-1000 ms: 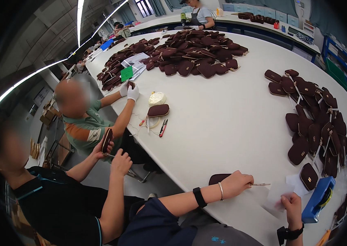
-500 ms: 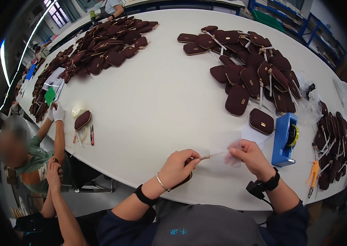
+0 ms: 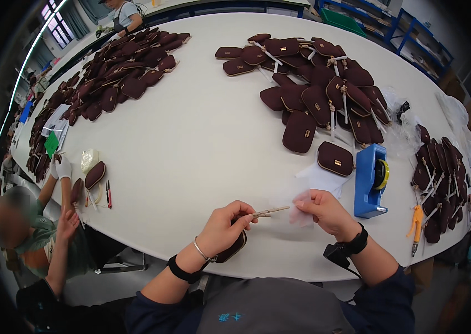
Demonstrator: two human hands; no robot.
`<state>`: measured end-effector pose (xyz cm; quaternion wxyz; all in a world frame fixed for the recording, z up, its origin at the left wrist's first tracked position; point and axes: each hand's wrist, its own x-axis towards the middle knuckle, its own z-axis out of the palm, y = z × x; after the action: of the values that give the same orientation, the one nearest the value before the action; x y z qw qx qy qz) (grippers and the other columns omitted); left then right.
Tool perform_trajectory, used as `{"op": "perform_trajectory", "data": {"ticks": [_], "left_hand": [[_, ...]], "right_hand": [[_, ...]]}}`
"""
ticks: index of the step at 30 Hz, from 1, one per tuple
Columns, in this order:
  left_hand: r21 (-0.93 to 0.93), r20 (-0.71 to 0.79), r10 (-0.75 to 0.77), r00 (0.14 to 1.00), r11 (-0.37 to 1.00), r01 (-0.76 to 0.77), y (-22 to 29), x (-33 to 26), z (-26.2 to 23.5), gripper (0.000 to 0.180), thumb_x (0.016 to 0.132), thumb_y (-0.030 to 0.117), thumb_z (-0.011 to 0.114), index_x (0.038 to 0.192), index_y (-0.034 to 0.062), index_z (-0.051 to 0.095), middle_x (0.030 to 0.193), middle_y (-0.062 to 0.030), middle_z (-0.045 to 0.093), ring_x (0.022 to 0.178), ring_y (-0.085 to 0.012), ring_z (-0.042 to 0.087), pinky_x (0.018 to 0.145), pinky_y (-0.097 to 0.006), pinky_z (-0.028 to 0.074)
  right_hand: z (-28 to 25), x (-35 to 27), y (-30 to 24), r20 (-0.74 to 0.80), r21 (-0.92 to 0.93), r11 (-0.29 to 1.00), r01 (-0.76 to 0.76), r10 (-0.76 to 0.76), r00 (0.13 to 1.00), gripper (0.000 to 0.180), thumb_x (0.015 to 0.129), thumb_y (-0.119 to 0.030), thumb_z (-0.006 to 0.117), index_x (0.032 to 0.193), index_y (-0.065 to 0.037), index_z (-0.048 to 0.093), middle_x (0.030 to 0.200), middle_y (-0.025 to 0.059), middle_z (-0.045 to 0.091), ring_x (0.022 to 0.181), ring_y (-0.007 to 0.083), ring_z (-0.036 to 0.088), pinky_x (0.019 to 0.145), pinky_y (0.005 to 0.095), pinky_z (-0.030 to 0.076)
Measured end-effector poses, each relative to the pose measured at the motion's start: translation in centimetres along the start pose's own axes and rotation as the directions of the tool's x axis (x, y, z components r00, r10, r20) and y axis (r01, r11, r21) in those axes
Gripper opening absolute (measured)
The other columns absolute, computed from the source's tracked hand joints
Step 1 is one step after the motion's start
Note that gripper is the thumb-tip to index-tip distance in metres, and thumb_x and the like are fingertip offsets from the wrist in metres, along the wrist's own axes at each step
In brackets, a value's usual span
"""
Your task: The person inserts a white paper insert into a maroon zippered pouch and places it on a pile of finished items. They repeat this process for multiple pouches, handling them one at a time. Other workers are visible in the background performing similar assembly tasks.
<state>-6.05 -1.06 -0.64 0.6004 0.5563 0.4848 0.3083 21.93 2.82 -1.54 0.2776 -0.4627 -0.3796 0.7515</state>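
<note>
For neat work, the left hand (image 3: pixel 226 225) should be steadying the cord (image 3: pixel 273 212) while the right hand (image 3: pixel 329 215) is holding the thin paper (image 3: pixel 301 217) smooth. Left fingertips are pinching the cord; right ones are pinching the thin paper, possibly touching the cord. The pouch (image 3: pixel 233 250) is lying near the table (image 3: pixel 207 145) edge, partly hidden behind the left hand.

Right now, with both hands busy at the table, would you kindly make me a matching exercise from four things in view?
1. cord
2. tape dispenser
3. thin see-through sheet
4. green card

A. held in the fingers of the right hand
B. near the left pile of pouches
C. held in the fingers of the left hand
D. blue, standing on the table

Right pairs: 1-C, 2-D, 3-A, 4-B.
</note>
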Motion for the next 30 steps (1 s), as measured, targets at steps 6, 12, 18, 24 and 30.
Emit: {"op": "perform_trajectory", "data": {"ticks": [6,12,18,24,30], "left_hand": [[-0.217,0.078,-0.018,0.997,0.975,0.034,0.6,0.2,-0.1,0.025,0.097,0.004,0.056,0.12,-0.0064,0.052,0.096,-0.0089,0.068,0.085,-0.0122,0.062,0.078,-0.025,0.051],[-0.154,0.179,-0.114,0.977,0.978,0.142,1.1,0.8,-0.7,0.039,0.096,0.008,0.058,0.13,-0.0092,0.048,0.095,-0.0095,0.068,0.085,-0.0127,0.063,0.079,-0.026,0.051],[-0.138,0.198,-0.142,0.97,0.976,0.171,0.7,1.0,-0.5,0.03,0.094,0.008,0.061,0.118,-0.0083,0.056,0.094,-0.0089,0.068,0.079,-0.0125,0.064,0.075,-0.026,0.053],[-0.148,0.114,-0.068,0.991,0.985,0.084,1.7,0.3,0.3,0.014,0.094,0.007,0.061,0.105,-0.0015,0.062,0.088,-0.0032,0.065,0.076,-0.0094,0.062,0.072,-0.024,0.051],[-0.086,0.102,0.006,0.995,0.996,0.002,1.8,-0.1,0.0,0.012,0.094,0.006,0.059,0.104,0.0003,0.063,0.085,-0.0021,0.064,0.076,-0.0081,0.062,0.071,-0.023,0.05]], "right_hand": [[0.4,0.0,-0.3,0.163,0.098,0.995,-0.035,0.019,0.986,0.025,0.095,-0.012,0.062,0.116,0.002,0.059,0.107,0.0102,0.068,0.093,0.0163,0.068,0.082,0.0283,0.054],[0.4,-0.1,-0.2,0.236,0.045,0.998,-0.037,0.025,0.972,0.03,0.094,-0.011,0.061,0.121,0.002,0.059,0.104,0.0091,0.069,0.096,0.0151,0.067,0.081,0.026,0.051],[2.0,-0.4,-1.0,0.245,-0.041,0.999,-0.001,0.011,0.969,0.029,0.092,-0.009,0.065,0.119,0.002,0.061,0.098,0.0095,0.07,0.089,0.0137,0.068,0.075,0.0243,0.052],[2.2,-0.8,-0.7,0.21,-0.061,0.996,0.063,-0.049,0.976,0.016,0.091,-0.006,0.064,0.105,0.002,0.068,0.1,0.0112,0.07,0.09,0.0171,0.068,0.081,0.0278,0.054],[0.1,-0.3,-0.4,0.266,0.038,0.996,0.082,-0.089,0.96,0.023,0.094,-0.019,0.062,0.1,0.001,0.07,0.097,0.0092,0.07,0.086,0.0145,0.064,0.08,0.0289,0.051]]}}
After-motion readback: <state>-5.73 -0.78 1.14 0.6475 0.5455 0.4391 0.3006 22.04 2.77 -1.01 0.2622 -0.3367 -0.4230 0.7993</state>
